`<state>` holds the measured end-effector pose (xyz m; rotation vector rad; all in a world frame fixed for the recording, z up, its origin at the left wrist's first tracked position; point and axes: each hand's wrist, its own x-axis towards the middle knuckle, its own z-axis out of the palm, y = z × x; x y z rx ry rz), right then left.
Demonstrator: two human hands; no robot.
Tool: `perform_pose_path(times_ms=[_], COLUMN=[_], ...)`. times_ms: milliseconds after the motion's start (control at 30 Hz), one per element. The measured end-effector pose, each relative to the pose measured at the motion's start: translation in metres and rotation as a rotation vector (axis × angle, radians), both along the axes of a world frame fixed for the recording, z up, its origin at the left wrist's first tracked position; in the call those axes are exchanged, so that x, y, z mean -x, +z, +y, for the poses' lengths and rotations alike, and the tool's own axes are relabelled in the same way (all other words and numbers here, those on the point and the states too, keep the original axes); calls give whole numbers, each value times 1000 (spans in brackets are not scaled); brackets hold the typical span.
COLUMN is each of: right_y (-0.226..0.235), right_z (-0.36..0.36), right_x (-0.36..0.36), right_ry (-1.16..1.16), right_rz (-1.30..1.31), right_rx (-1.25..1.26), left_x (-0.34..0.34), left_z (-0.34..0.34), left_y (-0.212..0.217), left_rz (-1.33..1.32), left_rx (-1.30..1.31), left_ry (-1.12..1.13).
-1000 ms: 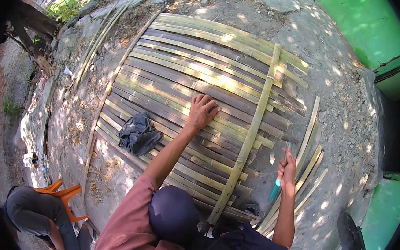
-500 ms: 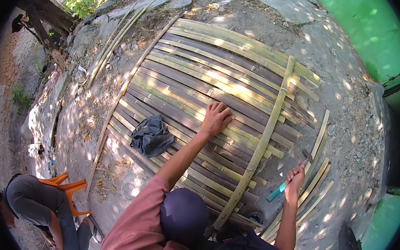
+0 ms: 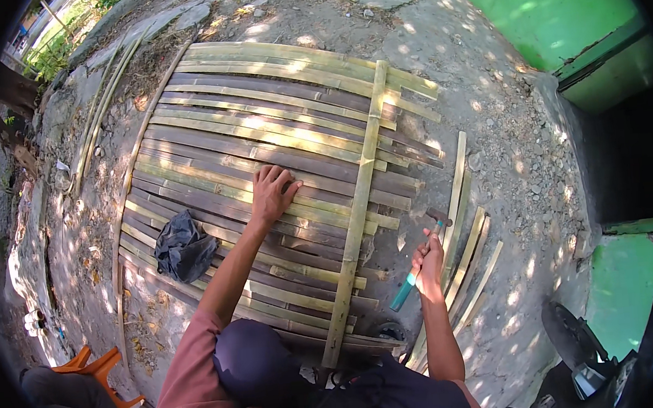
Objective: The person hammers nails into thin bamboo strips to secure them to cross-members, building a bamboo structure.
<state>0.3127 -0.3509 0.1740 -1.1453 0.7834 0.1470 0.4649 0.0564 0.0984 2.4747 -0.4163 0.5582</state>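
Note:
A panel of split bamboo slats (image 3: 237, 140), green-yellow and dark brown, lies on the ground before me. My left hand (image 3: 272, 194) rests on its middle, fingers bent and a little apart over the slats, holding nothing I can make out. To the right of the panel, my right hand (image 3: 428, 261) is closed around the grip of a hammer (image 3: 402, 293). The hammer has a teal handle, and its dark head points away from me. A bamboo crosspiece (image 3: 356, 217) lies across the slats near their right ends, between my two hands.
A crumpled black plastic bag (image 3: 184, 246) sits on the panel's left part. Loose bamboo strips (image 3: 469, 265) lie right of my right forearm. A person (image 3: 70, 404) is beside an orange plastic chair (image 3: 98, 371) at lower left. A green wall (image 3: 533, 3) stands at the right.
The view has turned, so the panel appears farther left and more of the right side shows. My left hand stays on the slats; the hammer stays in my right hand, held slightly more upright.

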Motion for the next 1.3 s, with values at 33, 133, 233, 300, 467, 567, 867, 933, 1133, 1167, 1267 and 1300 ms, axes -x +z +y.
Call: perform_pose_path(times_ms=[33, 133, 233, 300, 467, 567, 867, 933, 1133, 1167, 1267, 1300], right_y=[0, 2, 11, 21, 29, 23, 43, 50, 23, 7, -14, -15], right_z=[-2, -10, -20, -32, -27, -14, 8, 28, 55, 50, 49, 48], right_x=[-1, -9, -25, -39, -43, -42, -55, -57, -31, -24, -2, 5], right_ry=[54, -71, -157, -67, 364, 140, 319, 346, 468, 417, 280, 243], right_rz=[0, -5, -64, -85, 65, -91, -206, -290, -370, -311, -128, -64], right_rx=[0, -10, 65, 182, 187, 464, 735, 900, 1105, 1056, 811, 676], left_x=[0, 0, 2, 0, 0, -1, -1, 2, 1, 0, -2, 0], left_z=[0, 0, 1, 5, 4, 2, 4, 1, 5, 1, 2, 1], left_y=[0, 1, 0, -2, -4, -3, 3, 5, 2, 3, 2, 1], left_rz=[1, 3, 3, -3, 25, 22, 85, 66, 53, 48, -9, -2], left_rx=[-2, -11, -21, -25, -13, -2, 9, 18, 37, 47, 47, 57], left_ry=[-1, 1, 5, 7, 18, 20, 21, 30, 1, -7, -61, -68])
